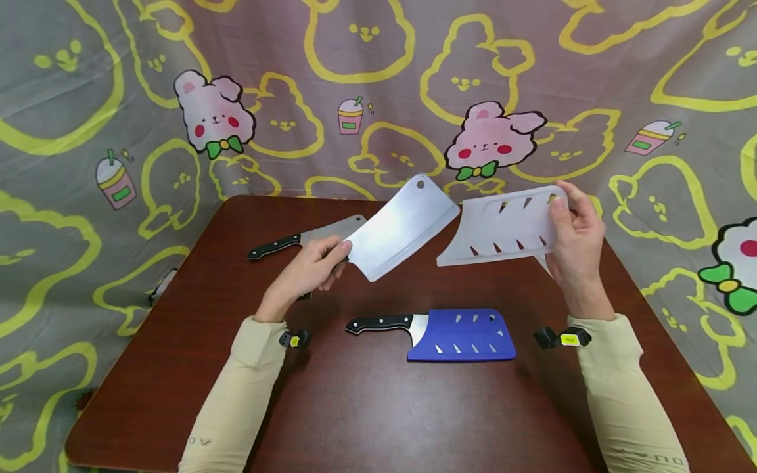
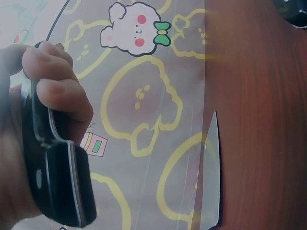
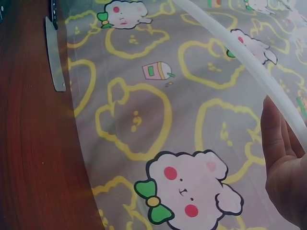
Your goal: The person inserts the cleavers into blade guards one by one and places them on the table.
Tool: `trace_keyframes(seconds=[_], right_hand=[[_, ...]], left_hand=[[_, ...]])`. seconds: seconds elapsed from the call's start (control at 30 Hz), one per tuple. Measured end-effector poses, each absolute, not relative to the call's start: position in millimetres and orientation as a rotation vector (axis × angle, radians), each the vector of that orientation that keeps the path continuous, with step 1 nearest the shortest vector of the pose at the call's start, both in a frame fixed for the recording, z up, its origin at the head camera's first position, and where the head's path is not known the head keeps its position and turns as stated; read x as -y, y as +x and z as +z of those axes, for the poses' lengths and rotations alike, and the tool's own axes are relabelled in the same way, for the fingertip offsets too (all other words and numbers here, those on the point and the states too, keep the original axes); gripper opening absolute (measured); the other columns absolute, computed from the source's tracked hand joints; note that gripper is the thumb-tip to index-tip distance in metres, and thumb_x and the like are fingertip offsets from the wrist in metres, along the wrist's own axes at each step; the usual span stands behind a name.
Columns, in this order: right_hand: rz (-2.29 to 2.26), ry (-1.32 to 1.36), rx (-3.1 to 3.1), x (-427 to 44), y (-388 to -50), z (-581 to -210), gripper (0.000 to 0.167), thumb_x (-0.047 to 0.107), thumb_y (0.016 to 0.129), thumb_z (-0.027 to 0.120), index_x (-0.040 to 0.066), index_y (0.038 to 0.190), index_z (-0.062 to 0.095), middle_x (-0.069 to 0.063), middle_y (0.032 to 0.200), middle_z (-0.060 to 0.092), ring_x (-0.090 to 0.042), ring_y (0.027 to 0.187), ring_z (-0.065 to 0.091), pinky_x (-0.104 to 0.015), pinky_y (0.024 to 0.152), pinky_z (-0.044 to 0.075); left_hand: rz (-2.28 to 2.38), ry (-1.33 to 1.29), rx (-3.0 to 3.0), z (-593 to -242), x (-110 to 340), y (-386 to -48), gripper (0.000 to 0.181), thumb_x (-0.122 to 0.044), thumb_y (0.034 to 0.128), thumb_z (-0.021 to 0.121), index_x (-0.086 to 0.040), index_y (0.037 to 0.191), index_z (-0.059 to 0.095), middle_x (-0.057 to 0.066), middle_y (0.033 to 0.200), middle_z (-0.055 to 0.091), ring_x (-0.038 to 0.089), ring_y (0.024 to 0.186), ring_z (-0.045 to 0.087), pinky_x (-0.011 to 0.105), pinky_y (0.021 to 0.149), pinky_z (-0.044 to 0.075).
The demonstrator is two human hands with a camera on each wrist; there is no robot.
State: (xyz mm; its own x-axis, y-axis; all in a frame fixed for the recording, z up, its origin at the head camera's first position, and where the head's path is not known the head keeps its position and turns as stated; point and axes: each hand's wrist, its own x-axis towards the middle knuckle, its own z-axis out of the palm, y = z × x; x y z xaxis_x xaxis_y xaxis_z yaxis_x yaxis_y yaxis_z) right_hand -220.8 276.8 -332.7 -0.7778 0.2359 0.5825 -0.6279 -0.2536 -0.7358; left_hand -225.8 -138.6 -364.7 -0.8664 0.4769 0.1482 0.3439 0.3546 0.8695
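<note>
In the head view my left hand grips the black handle of a cleaver, whose wide bare blade is raised and tilted up to the right. My right hand pinches the right end of a white slotted blade cover, held above the table with its wide end toward the cleaver. Blade and cover look close together but separate. In the right wrist view the cover appears only as a pale curved edge. Below the hands, a second cleaver in a blue slotted cover lies flat, its black handle pointing left.
A bare knife with a black handle lies at the table's back left. Under the right hand a pale strip shows partly; its kind is unclear. The dark brown table meets a patterned curtain behind.
</note>
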Motion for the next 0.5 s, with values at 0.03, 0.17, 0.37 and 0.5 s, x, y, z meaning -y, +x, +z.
trace_keyframes(seconds=[0.03,0.17,0.37,0.5], right_hand=[[2.063,0.486,1.46,-277.0,-220.5,-332.5,0.034,0.0,0.097,0.055,-0.005,0.131,0.055,-0.009,0.096,0.072,-0.02,0.092,0.071,-0.027,0.073,0.059],[1.979,0.481,1.525,-277.3,-220.0,-332.0,0.035,0.001,0.097,0.055,-0.007,0.132,0.054,-0.007,0.096,0.073,-0.019,0.091,0.071,-0.027,0.073,0.059],[2.006,0.476,1.513,-277.6,-216.5,-329.9,0.034,0.001,0.098,0.054,-0.003,0.132,0.055,-0.008,0.099,0.074,-0.019,0.093,0.072,-0.027,0.074,0.059],[2.043,0.496,1.475,-276.2,-216.0,-328.4,0.034,-0.001,0.097,0.054,-0.004,0.131,0.056,-0.009,0.097,0.074,-0.019,0.091,0.071,-0.027,0.073,0.059]], left_hand=[[1.542,0.764,-2.474,-365.8,138.6,-225.7,0.041,-0.033,0.1057,0.043,0.002,0.086,0.053,0.015,0.066,0.051,0.021,0.043,0.046,0.03,0.042,0.041],[1.532,0.764,-2.479,-359.9,135.6,-220.4,0.038,-0.029,0.106,0.043,0.002,0.087,0.054,0.016,0.065,0.051,0.02,0.043,0.046,0.029,0.043,0.041],[1.518,0.736,-2.482,-360.2,134.2,-221.2,0.036,-0.021,0.1067,0.041,0.006,0.087,0.054,0.017,0.065,0.051,0.017,0.043,0.045,0.027,0.044,0.041],[1.534,0.733,-2.484,-365.8,135.7,-226.7,0.035,-0.024,0.1066,0.042,0.002,0.087,0.055,0.017,0.065,0.052,0.019,0.042,0.045,0.028,0.043,0.04]])
